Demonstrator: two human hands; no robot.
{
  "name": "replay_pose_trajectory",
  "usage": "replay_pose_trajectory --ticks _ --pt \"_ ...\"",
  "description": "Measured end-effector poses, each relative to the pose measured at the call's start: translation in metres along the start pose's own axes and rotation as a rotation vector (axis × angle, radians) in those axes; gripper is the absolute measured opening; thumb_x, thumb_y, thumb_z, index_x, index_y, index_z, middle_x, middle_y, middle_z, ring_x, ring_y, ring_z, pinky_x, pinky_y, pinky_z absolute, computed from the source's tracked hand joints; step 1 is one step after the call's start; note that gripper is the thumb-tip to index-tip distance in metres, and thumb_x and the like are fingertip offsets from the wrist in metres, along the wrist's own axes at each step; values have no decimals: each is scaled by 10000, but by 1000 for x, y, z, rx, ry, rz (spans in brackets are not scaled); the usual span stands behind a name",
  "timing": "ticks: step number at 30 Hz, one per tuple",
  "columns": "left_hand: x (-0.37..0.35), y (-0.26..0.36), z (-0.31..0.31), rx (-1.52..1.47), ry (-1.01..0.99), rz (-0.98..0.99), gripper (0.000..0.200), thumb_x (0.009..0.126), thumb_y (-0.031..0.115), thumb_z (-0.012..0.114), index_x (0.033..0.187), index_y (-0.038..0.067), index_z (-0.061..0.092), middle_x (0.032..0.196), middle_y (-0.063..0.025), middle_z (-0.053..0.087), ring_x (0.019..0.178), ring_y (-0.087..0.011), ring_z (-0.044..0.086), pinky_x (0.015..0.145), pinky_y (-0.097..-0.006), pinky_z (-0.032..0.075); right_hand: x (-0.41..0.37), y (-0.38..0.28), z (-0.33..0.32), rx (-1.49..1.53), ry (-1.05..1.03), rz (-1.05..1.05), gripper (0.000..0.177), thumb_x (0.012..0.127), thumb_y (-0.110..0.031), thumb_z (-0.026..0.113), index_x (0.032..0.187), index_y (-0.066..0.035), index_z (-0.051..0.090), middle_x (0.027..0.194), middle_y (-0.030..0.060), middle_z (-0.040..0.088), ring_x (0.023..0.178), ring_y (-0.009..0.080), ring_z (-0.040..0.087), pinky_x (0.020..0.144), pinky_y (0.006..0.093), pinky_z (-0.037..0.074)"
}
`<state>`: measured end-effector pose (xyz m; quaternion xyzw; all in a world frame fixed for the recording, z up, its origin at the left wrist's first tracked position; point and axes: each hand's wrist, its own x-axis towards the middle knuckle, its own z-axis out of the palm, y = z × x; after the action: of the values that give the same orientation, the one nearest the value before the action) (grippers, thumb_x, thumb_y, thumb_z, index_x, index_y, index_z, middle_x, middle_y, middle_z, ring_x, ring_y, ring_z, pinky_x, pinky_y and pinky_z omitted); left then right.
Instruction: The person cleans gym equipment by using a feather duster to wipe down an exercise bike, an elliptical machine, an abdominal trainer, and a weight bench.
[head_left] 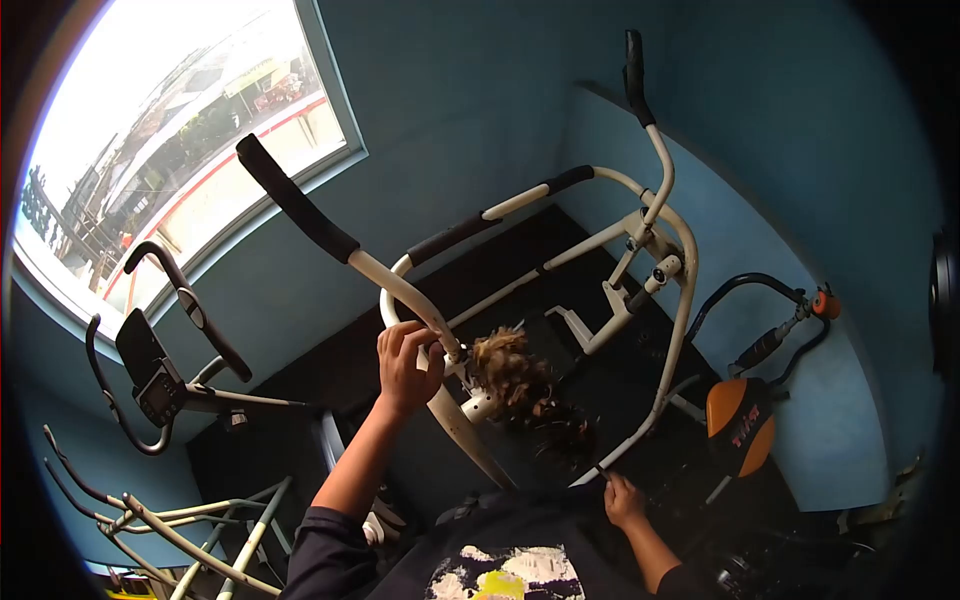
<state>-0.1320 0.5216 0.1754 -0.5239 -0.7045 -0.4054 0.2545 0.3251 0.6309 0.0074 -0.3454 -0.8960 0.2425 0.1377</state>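
My left hand [408, 368] is at the white frame [460, 430] of an exercise machine, its fingers curled against the tubing near the base of a lever with a black grip [298, 198]. My right hand [624, 500], lower and to the right, is closed on the thin dark handle of a duster. The brown, fluffy head of the duster [515, 372] lies against the machine's joint, just right of my left hand, and hides part of it. Its darker feathers trail down toward my right hand.
A second lever [660, 165] rises at the machine's far side. An exercise bike [160, 390] stands left, below a window [190, 130]. Pale metal frames [180, 545] are at lower left. At right is an orange and black machine [740, 425] beside a blue wall [800, 400].
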Motion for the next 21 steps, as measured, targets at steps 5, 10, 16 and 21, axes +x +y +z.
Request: replay_pose_trajectory --ticks 5,10,16,21 --pt "-4 -3 27 40 -439 146 196 791 91 724 984 125 705 958 -36 696 881 -240 626 853 -389 477 2 28 48 226 95 176 283 975 -171 526 1203 -46 637 874 173 692 817 403 677 669 463 541" --pt "-23 16 49 -14 -666 3 251 801 152 706 1051 141 701 1010 -56 696 971 -286 640 895 -400 489 52 -38 74 823 -353 307 294 1029 -223 510 1186 -14 645 786 136 682 712 227 675 607 343 474" --pt "-16 28 59 199 -807 -301 300 788 207 713 1079 138 695 934 -68 695 949 -296 663 869 -414 509 54 -44 130 1032 -449 423 289 1051 -226 476 1127 -15 658 747 53 629 679 139 595 620 315 453" --pt "-10 29 70 282 -929 -353 262 780 235 730 1020 136 694 960 -54 682 908 -282 674 822 -404 531 73 -12 170 951 -370 233 286 1048 -237 476 1085 -21 660 799 111 669 704 246 655 656 370 485"
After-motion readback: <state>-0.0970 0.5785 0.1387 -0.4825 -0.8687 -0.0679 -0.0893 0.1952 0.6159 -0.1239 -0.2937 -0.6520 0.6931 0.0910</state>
